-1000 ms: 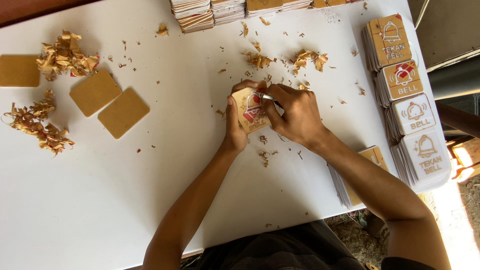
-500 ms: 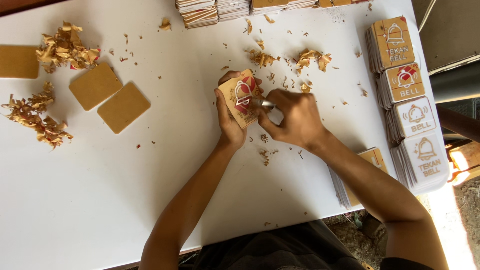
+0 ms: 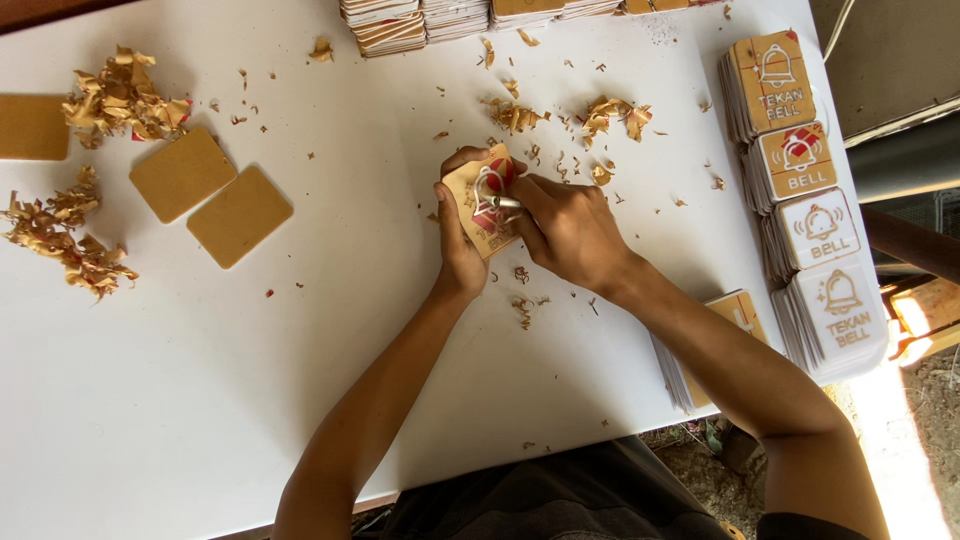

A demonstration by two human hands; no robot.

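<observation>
My left hand (image 3: 458, 240) grips a small brown square plaque (image 3: 482, 198) with a red and white bell picture, tilted up off the white table (image 3: 200, 400). My right hand (image 3: 570, 230) holds a thin metal tool (image 3: 503, 203) whose tip rests on the plaque's face. Bits of peeled brown paper (image 3: 527, 305) lie on the table just below the hands.
Stacks of plaques with bell pictures (image 3: 805, 200) line the right edge, and one more stack (image 3: 700, 340) lies under my right forearm. More stacks (image 3: 390, 25) sit at the far edge. Two blank brown squares (image 3: 210, 195) and heaps of peeled paper (image 3: 120, 95) lie at left.
The plaque has turned and tipped up in my left hand, and my right hand's tool has shifted across its face. Both hands stay in the same spot on the table.
</observation>
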